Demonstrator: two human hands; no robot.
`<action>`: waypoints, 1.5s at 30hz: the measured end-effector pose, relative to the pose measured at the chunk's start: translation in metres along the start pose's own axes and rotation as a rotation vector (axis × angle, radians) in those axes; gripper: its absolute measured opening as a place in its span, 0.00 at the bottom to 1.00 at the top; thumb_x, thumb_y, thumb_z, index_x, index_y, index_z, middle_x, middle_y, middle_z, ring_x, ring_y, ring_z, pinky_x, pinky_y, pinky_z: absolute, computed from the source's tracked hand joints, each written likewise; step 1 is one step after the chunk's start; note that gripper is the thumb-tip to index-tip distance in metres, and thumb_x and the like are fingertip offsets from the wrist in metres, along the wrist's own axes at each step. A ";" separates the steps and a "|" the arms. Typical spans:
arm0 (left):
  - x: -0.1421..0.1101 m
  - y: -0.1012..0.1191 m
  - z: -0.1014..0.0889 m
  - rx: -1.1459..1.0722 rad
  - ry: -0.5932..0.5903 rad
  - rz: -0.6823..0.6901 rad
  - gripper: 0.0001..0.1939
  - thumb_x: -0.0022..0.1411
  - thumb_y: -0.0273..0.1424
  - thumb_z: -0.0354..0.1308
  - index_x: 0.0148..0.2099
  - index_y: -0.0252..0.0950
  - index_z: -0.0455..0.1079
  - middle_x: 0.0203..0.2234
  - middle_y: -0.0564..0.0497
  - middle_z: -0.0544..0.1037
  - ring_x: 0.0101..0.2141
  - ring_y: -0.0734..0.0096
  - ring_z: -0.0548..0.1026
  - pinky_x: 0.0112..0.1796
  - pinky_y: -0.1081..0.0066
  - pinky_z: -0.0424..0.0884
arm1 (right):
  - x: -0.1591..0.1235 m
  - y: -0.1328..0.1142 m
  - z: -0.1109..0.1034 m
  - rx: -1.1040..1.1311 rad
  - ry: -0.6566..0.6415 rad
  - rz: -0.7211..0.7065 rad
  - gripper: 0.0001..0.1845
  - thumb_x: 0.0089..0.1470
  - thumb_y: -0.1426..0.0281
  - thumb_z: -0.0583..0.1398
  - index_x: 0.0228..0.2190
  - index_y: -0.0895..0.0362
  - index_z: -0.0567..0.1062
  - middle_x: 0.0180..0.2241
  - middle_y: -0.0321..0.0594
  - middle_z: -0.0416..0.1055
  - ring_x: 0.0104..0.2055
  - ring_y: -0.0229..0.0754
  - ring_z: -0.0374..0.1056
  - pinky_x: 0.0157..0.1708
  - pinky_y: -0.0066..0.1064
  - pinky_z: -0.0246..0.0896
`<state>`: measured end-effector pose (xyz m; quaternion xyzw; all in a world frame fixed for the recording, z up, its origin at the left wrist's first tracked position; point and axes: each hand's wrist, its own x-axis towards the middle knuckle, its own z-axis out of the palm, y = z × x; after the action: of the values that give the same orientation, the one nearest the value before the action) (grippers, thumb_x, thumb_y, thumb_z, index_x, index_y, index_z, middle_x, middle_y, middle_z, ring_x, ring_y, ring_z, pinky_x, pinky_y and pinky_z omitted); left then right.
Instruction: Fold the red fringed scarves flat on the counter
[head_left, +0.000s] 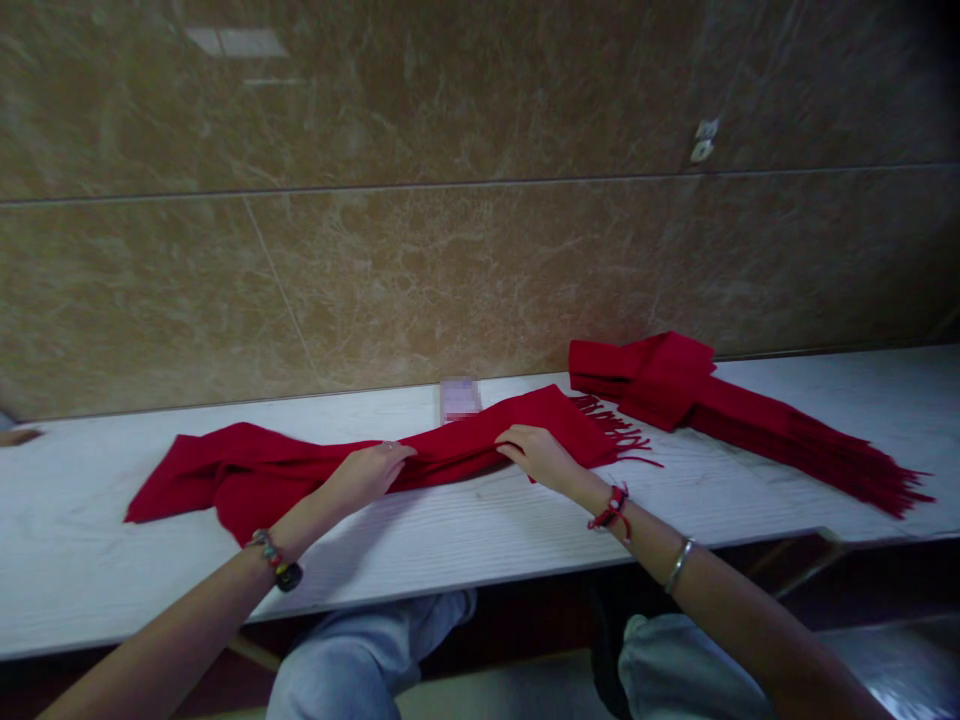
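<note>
A red scarf (292,465) lies stretched lengthwise on the white tabletop, bunched at its left end and fringed at its right end. My left hand (371,474) is closed on the scarf near its middle, thumb and fingers together at the near edge. Farther right, my right hand (541,456) pinches the same scarf's edge, not far from the fringe. The fingertips of both hands are partly hidden by the cloth and by the hands themselves. To the right rests another red scarf (667,385), folded over with its fringe spread towards the right.
Behind the scarf, against the wall, is a small pale purple rectangular item (459,400), too blurred to name. A brown marbled wall (450,270) rises along the back of the white table (480,545). My knees are under its front edge.
</note>
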<state>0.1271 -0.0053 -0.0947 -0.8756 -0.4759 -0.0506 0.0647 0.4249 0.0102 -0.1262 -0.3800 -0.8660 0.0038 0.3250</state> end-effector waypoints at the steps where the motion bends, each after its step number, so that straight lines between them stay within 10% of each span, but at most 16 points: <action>1: 0.001 0.005 0.001 -0.001 0.020 0.009 0.15 0.63 0.29 0.44 0.49 0.36 0.66 0.42 0.46 0.75 0.41 0.66 0.73 0.42 0.67 0.68 | 0.001 0.000 0.000 0.020 0.004 0.011 0.07 0.53 0.74 0.56 0.32 0.59 0.74 0.31 0.42 0.73 0.34 0.39 0.67 0.37 0.28 0.61; 9: 0.028 0.050 0.010 0.009 0.122 -0.009 0.13 0.60 0.32 0.51 0.47 0.35 0.66 0.41 0.45 0.73 0.41 0.63 0.72 0.39 0.67 0.69 | 0.010 -0.006 -0.009 0.042 0.013 0.059 0.07 0.53 0.74 0.56 0.30 0.59 0.75 0.30 0.41 0.73 0.33 0.39 0.67 0.35 0.29 0.60; 36: 0.033 0.034 -0.014 0.100 -0.024 -0.004 0.14 0.65 0.31 0.41 0.45 0.35 0.66 0.34 0.44 0.77 0.35 0.62 0.75 0.35 0.66 0.69 | 0.011 -0.003 -0.008 -0.007 0.012 0.077 0.07 0.54 0.74 0.56 0.32 0.60 0.74 0.32 0.43 0.73 0.35 0.39 0.67 0.37 0.29 0.61; 45: -0.008 0.040 -0.008 0.098 -0.139 -0.009 0.10 0.56 0.23 0.50 0.40 0.35 0.68 0.37 0.44 0.73 0.37 0.63 0.73 0.36 0.68 0.69 | -0.005 -0.010 -0.014 -0.096 -0.198 -0.206 0.06 0.53 0.75 0.56 0.32 0.59 0.73 0.31 0.41 0.71 0.36 0.39 0.65 0.38 0.29 0.58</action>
<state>0.1555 -0.0349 -0.0908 -0.8706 -0.4851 0.0335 0.0742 0.4291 -0.0033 -0.1151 -0.3018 -0.9274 -0.0337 0.2183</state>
